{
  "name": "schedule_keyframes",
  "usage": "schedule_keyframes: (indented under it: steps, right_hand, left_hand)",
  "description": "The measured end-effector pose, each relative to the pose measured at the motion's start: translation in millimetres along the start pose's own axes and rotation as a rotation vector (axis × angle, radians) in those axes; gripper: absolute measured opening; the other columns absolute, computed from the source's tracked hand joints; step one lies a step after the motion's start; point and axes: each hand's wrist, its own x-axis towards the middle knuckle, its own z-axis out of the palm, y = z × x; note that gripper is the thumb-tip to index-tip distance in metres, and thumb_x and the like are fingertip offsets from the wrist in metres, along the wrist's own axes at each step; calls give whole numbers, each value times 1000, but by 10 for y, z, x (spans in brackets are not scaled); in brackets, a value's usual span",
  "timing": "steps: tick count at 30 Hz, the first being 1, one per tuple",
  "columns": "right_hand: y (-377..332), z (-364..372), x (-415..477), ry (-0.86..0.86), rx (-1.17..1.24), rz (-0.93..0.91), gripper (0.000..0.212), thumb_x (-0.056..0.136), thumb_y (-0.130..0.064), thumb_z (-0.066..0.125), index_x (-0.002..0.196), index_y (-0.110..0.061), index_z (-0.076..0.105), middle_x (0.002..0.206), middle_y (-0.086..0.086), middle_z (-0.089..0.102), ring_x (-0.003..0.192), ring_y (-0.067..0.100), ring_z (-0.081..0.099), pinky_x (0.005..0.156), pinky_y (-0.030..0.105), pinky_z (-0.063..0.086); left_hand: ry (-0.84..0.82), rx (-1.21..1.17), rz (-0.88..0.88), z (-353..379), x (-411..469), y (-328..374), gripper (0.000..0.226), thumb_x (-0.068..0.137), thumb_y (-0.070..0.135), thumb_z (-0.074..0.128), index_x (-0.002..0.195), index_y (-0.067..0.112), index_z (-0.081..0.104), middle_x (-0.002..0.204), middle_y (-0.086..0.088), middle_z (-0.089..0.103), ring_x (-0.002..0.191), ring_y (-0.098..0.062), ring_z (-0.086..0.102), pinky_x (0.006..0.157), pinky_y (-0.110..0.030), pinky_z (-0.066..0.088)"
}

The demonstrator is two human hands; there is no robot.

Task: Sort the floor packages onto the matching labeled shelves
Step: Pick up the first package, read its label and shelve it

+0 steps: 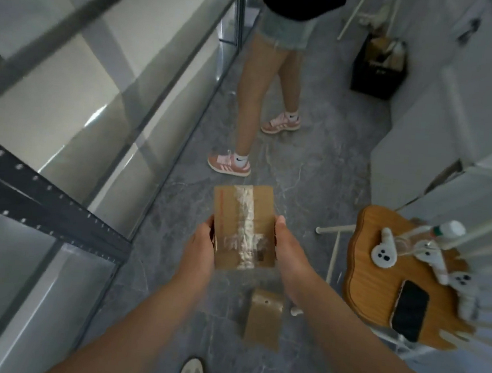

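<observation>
- Left hand and right hand grip opposite sides of a taped cardboard package, held above the grey floor.
- Second package lies on the floor below.
- Shelf rack stands at left.
- Another person's pink shoe is just beyond.

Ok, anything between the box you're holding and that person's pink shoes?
No: in the head view only bare floor shows between the box, gripped by the left hand and right hand, and the nearer shoe.
</observation>
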Motion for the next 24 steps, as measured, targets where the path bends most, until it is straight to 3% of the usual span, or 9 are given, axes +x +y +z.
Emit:
schedule_keyframes:
  steps: [2,5,9,11,12,14,18,21,24]
  right_hand:
    - [-226,108,-238,-15,2,-40,51,105,-55,19,143,-40,49,139,-8,56,128,17,53,113,37,37]
    - [-537,255,-585,-47,6,-107,49,105,-53,20,140,-40,52,130,-8,61,116,13,57,113,42,41]
    - [-914,416,-1012,-148,-38,-178,45,103,-58,25,124,-42,63,127,-6,65,112,13,62,103,37,48]
    - [-1060,472,-1241,-213,-69,-249,40,105,-54,25,111,-44,63,122,-7,68,103,7,64,85,27,54]
    - [-1117,491,-1368,-244,-88,-287,38,106,-50,25,114,-43,61,121,-8,68,101,5,64,79,23,55]
    - [-1161,534,-1636,-293,-138,-357,41,107,-46,25,133,-37,56,131,-8,64,115,10,61,96,28,53]
    - [-1128,597,-2186,-371,-254,-454,51,105,-50,31,146,-24,50,139,-5,57,130,16,53,113,36,40]
    - [-1166,649,-2545,-414,-292,-503,51,105,-50,34,145,-23,51,133,-10,55,120,13,54,102,29,41]
    - [-1259,748,-2923,-444,-290,-543,49,105,-50,33,144,-26,52,137,-10,56,128,16,52,108,33,40]
  left_hand:
    - [38,29,21,-139,-310,317,50,101,37,28,109,18,73,104,-11,73,93,-24,68,76,-36,55]
    - [116,103,76,-377,-683,659,42,103,35,29,90,13,62,102,-14,67,93,-27,63,76,-34,46]
    - [200,136,209,-709,-1115,966,42,105,26,29,85,12,63,99,-12,61,83,-23,55,77,-35,40]
    - [221,123,262,-874,-1379,1031,42,106,28,29,92,18,67,92,-2,63,82,-15,58,69,-30,43]
    - [232,115,293,-945,-1536,1050,42,107,28,28,87,21,65,89,1,63,78,-10,56,63,-27,40]
    - [259,84,321,-1075,-1837,1053,43,106,28,29,83,19,63,87,0,61,75,-9,54,60,-26,37]
    - [338,81,418,-1324,-2491,1022,39,107,27,33,114,4,64,96,-5,65,88,-16,61,72,-25,45]
    - [375,61,469,-1518,-2914,961,37,108,35,32,126,24,63,124,-7,67,114,-23,62,104,-41,47]
    - [378,10,524,-1649,-3302,906,39,108,38,30,133,30,59,129,-1,67,117,-18,63,108,-43,47]
